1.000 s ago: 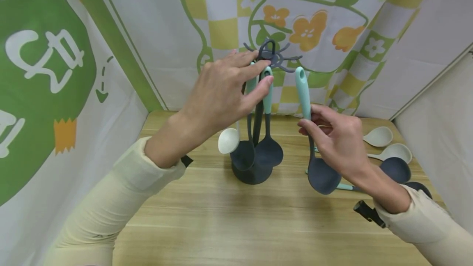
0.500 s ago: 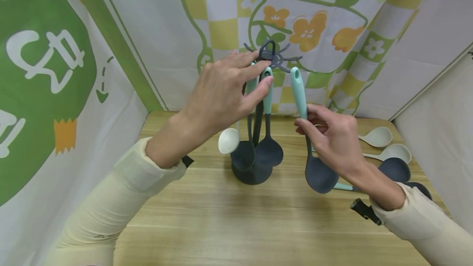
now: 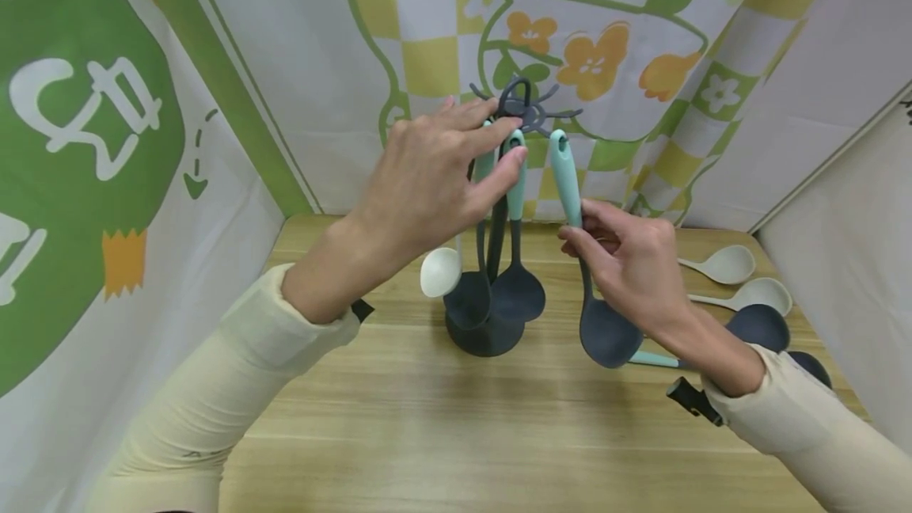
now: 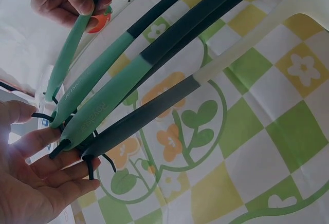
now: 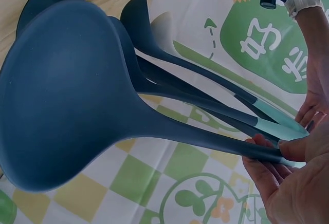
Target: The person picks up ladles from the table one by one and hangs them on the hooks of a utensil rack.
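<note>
My right hand (image 3: 630, 267) pinches a dark ladle (image 3: 609, 335) where its mint handle meets the dark shaft. The ladle hangs bowl-down, clear of the table, the hole at its handle's top right at a hook of the dark utensil rack (image 3: 523, 111). My left hand (image 3: 435, 169) touches the rack's top, its fingers fairly straight and spread among the hooks. Beside its thumb, another dark ladle (image 3: 518, 291) with a mint handle hangs on the rack. A dark utensil (image 3: 470, 299) and a white-bowled spoon (image 3: 441, 271) hang further left.
The rack's round dark base (image 3: 488, 339) stands on the wooden table (image 3: 442, 434). At the right lie two cream spoons (image 3: 734, 264), a dark ladle (image 3: 758, 327), another dark bowl (image 3: 812, 369) and a mint handle (image 3: 654, 359). A patterned cloth wall (image 3: 427, 22) rises behind the rack.
My right hand has carried the ladle leftward, bringing its handle top from beyond the rack's hook tip in to the hook. My left hand has stayed in place at the rack's top.
</note>
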